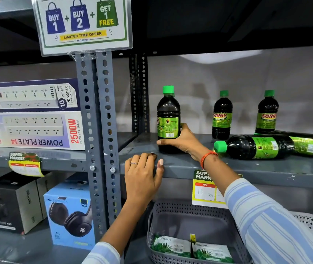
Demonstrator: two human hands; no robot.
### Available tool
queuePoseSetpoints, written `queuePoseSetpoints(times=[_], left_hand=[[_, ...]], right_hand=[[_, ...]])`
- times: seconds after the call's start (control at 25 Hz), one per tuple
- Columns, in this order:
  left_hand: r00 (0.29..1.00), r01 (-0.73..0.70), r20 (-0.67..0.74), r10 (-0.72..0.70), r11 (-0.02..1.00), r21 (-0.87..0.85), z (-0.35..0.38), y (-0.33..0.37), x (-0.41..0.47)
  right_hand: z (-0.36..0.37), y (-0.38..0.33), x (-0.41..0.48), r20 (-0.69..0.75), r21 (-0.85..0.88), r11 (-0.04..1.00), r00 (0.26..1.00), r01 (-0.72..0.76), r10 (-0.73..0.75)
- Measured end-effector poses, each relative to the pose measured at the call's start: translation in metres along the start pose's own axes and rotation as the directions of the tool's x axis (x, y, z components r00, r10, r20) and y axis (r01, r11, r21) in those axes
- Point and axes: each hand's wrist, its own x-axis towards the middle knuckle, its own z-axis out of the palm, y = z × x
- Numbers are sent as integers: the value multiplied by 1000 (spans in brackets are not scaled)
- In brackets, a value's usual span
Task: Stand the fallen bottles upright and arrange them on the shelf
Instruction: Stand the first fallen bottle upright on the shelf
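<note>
My right hand (183,141) grips the lower body of a dark bottle (168,113) with a green cap and green label, standing upright near the left front of the grey shelf (266,168). My left hand (142,174) rests on the shelf's front lip, fingers curled over the edge and holding nothing. Two more dark bottles stand upright at the back, one (222,116) in the middle and one (267,113) further right. A fallen bottle (254,146) lies on its side with its cap pointing left. Behind it lies another fallen bottle (311,143), cut off by the frame's right edge.
Perforated grey uprights (98,130) bound the shelf on the left. Power extender boxes (35,128) fill the neighbouring shelf. Below are headphone boxes (70,212) and a grey basket (195,221) with packets. A price tag (205,189) hangs from the shelf lip; an offer sign (83,23) hangs above.
</note>
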Motion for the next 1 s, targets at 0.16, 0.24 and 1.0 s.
queuePoseSetpoints(times=[0.16, 0.24, 1.0], left_hand=[[1000, 1, -5, -1, 1000, 3, 0, 1, 1], [1000, 1, -3, -1, 1000, -2, 0, 0, 0], [995, 80, 61, -81, 997, 14, -2, 5, -5]], right_hand=[[-3, 0, 0, 25, 52, 998, 999, -24, 23], [-1, -1, 1, 36, 40, 999, 999, -32, 31], [0, -6, -15, 12, -45, 998, 999, 41, -41]])
